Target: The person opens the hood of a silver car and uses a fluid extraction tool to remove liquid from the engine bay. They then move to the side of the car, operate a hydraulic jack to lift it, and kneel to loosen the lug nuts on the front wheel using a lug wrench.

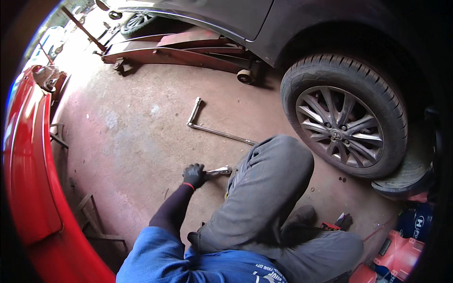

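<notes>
My left hand (194,175), in a black glove with a red cuff, is closed around the handle of a ratchet wrench (219,170). The wrench's shiny head points right, toward my raised left knee, low over the floor. Farther ahead, an L-shaped long-handled socket wrench (222,134) lies on the concrete, its near end partly behind the knee. Past my right thigh shows a dark glove-like shape (347,220) with a red part beside it. It may be my right hand, but its fingers cannot be made out.
At right a tyre on a spoked alloy wheel (337,134) stands under a dark car body (226,19). A red floor jack (174,54) reaches under the car. A red car panel (35,165) lines the left side. Pink plastic cases (398,254) sit lower right; small dark nuts (342,179) lie near the tyre.
</notes>
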Available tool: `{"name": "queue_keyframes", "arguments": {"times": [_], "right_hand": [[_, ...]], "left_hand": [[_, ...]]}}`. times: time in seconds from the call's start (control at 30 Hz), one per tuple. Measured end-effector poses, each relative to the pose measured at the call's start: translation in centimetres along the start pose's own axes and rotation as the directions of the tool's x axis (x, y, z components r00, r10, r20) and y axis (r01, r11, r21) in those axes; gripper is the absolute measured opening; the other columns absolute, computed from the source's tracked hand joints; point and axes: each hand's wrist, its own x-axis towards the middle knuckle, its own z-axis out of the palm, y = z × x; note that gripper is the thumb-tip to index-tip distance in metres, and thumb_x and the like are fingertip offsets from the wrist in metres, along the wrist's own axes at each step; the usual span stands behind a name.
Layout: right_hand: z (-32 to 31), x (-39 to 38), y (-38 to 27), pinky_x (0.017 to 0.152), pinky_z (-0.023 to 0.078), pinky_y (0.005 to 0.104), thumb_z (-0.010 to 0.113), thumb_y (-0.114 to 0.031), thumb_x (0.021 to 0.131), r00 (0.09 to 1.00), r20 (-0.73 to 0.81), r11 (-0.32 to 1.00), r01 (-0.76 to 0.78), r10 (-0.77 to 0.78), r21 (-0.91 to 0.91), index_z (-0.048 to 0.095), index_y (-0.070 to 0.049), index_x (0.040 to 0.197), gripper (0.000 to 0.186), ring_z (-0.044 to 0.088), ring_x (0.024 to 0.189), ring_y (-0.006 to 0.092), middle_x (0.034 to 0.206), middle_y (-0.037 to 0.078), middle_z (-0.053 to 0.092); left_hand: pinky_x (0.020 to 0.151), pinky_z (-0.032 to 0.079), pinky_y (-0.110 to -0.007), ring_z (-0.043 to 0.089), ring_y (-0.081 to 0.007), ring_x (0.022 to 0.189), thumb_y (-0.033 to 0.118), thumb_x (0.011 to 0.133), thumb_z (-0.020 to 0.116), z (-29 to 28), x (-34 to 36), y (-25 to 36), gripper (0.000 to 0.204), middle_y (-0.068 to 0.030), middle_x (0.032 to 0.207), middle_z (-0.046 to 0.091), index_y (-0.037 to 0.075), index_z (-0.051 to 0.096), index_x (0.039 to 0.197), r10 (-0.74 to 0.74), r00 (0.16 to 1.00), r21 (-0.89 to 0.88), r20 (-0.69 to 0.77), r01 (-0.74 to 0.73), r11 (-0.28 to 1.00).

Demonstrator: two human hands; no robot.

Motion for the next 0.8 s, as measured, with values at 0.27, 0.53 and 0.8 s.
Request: {"name": "queue_keyframes", "arguments": {"times": [0.27,0.53,0.8], "right_hand": [[-22.3,-12.9,-14.1,0.094,0.051,0.0408,0.035,-0.041,0.103,0.845,0.412,0.711,-0.055,-0.342,0.701,0.036,-0.011,0.15,0.056,0.063,0.109,0.024,0.133,0.011,0.059],[26.1,-22.9,-42.9,0.099,0.047,0.0303,0.053,-0.035,0.099,0.428,0.601,0.722,0.551,-0.675,0.418,0.048,0.002,0.139,0.055,0.058,0.117,0.0186,0.125,0.013,0.061],[46.9,-22.4,-43.0,0.05,0.041,0.0285,0.068,-0.015,0.091,0.678,0.629,0.906,0.408,-0.381,0.109,0.071,-0.003,0.093,0.012,0.055,0.056,0.0088,0.072,0.0,0.064]], "left_hand": [[0.078,0.05,-0.048,0.064,-0.0349,0.094,0.028,0.091,0.061,-0.3,2.3,4.2,0.019,-0.015,0.1,0.064,0.01,0.061,0.099,0.122,0.986,-0.263,0.115,-0.088,0.961],[0.08,0.052,-0.036,0.068,-0.0283,0.088,0.027,0.092,0.067,-16.6,9.1,14.0,0.027,-0.0152,0.093,0.07,0.002,0.067,0.103,0.095,0.938,-0.923,-0.333,-0.345,0.17],[0.09,0.051,-0.045,0.065,-0.0365,0.1,0.031,0.087,0.069,-14.6,21.4,0.1,0.036,-0.0172,0.11,0.069,0.007,0.069,0.113,-0.198,0.88,-0.468,-0.433,-0.032,0.883]]}}
